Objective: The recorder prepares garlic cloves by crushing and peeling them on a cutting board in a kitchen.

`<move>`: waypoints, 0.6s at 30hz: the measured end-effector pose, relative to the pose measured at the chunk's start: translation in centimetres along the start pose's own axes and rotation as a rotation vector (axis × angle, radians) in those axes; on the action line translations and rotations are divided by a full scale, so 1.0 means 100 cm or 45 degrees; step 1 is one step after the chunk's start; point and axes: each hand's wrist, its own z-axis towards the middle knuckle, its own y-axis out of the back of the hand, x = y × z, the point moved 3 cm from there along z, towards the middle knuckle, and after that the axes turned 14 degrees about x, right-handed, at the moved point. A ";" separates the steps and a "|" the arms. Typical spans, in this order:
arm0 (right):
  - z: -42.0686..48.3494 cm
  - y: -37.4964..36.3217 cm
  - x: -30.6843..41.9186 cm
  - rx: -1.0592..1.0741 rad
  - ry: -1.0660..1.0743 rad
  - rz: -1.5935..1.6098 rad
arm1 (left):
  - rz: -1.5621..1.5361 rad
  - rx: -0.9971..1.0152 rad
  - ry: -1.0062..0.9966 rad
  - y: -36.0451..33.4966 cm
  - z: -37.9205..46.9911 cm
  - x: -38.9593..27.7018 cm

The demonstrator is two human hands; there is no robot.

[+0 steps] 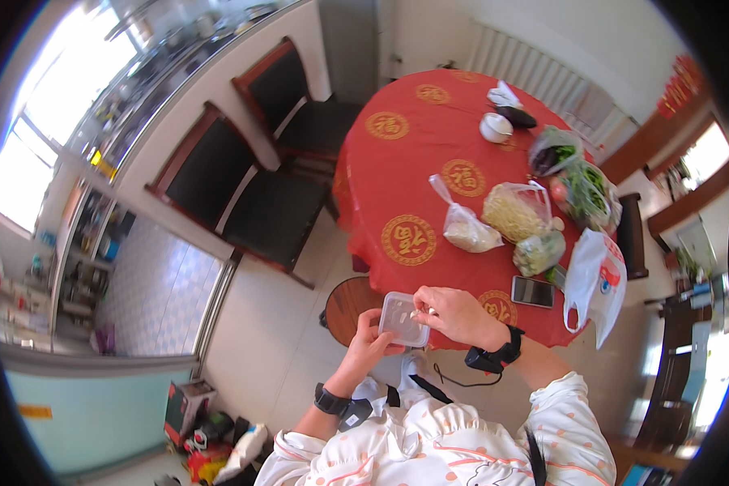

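My left hand (364, 343) grips a small clear plastic container (396, 325) by its left side, with the thumb over the rim. A few small whitish bits lie inside it. Above the container's right side, my right hand (462, 317) pinches small white pieces (414, 314), perhaps garlic cloves; the fingers partly hide them. Both hands are at the near edge of a round table with a red cloth (364, 176) bearing gold medallions. A smartphone (533, 292) lies to the right of my right hand.
Beyond the hands lie a tied plastic bag (471, 231), a bag of noodle-like strands or sprouts (516, 212), bagged greens (586, 191), a white bowl (496, 128) and an eggplant (516, 116). A white carrier bag (595, 279) overhangs the right edge. Left are a wooden stool (349, 310) and a black-seated chair (273, 212).
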 end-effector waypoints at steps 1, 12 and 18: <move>-0.010 -0.001 -0.003 -0.022 -0.087 0.099 | -0.003 -0.024 0.100 0.002 0.006 0.006; -0.196 0.022 -0.086 -0.805 -0.654 0.627 | -0.038 0.237 0.024 -0.088 0.173 0.014; -0.267 0.037 -0.136 -1.105 -0.766 0.770 | -0.101 0.074 -0.230 -0.097 0.312 -0.046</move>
